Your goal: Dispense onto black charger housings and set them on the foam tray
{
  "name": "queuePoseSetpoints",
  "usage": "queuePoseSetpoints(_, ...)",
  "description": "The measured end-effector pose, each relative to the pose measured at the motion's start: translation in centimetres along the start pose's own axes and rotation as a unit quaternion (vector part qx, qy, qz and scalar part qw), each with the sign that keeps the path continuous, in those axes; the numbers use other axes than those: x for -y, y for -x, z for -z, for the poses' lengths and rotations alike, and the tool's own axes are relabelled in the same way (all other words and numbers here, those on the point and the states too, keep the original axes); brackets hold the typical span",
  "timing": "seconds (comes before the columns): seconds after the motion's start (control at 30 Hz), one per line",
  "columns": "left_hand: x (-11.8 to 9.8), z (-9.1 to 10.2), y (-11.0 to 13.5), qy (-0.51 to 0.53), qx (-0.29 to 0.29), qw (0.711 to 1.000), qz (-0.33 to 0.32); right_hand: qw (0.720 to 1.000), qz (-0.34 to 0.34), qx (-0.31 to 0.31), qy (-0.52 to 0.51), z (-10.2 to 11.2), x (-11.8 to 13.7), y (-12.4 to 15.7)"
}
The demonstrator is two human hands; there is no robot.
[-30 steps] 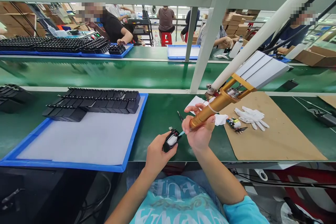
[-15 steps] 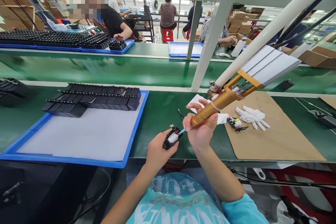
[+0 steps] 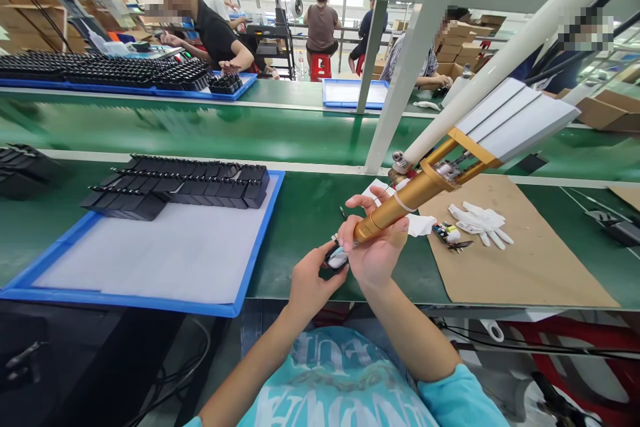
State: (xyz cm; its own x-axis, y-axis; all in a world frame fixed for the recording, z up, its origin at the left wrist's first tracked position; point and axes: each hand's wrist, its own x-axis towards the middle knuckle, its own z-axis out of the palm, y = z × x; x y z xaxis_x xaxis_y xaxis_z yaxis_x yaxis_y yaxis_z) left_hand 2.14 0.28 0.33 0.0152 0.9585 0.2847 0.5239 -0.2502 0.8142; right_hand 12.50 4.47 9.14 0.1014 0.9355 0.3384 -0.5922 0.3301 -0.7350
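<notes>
My left hand [image 3: 313, 282] grips a small black plastic housing [image 3: 331, 268] between thumb and fingers, its open side up. White material shows inside it. My right hand [image 3: 376, 250] is wrapped round the lower end of a gold dispensing gun [image 3: 387, 215], with some fingers raised. The gun slants down to the left, and its pale blue nozzle [image 3: 339, 251] is at the housing's opening. My right fingers cover part of the housing and nozzle, so I cannot tell whether the tip touches the inside.
A blue-rimmed tray [image 3: 150, 307] with rows of black housings [image 3: 200, 181] lies left. On the right, cardboard [image 3: 520, 267] bears white gloves [image 3: 483, 221], a circuit board [image 3: 445, 233] and small cutters [image 3: 460, 246]. A white post [image 3: 395, 93] rises behind. Co-workers sit across the bench.
My left hand has brought the housing slightly right. My right hand and the gun have shifted a little left, and the nozzle is now over the housing, partly behind my fingers.
</notes>
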Motion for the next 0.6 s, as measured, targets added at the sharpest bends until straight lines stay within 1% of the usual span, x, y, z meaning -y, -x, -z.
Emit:
queuePoseSetpoints(0.13, -0.45, -0.03, -0.12, 0.007, -0.016, 0.999, -0.027, 1.0, -0.004, 0.007, -0.004, -0.06, -0.1, 0.31)
queuePoseSetpoints(0.23, -0.44, -0.03, -0.12, 0.008, -0.025, 0.998, -0.051, 0.999, 0.002, 0.017, -0.029, 0.09, -0.13, 0.44)
queuePoseSetpoints(0.33, -0.31, -0.08, -0.07, 0.008, -0.025, 0.998, -0.061, 0.999, 0.001, 0.013, -0.039, 0.19, -0.05, 0.42)
queuePoseSetpoints(0.43, -0.29, -0.07, -0.03, 0.008, -0.019, 0.998, -0.053, 0.999, -0.002, 0.003, -0.046, 0.23, 0.06, 0.31)
queuePoseSetpoints(0.6, 0.32, 0.24, -0.12, -0.005, 0.017, 1.0, -0.005, 0.999, 0.009, -0.017, -0.049, 0.48, 0.11, -0.1)
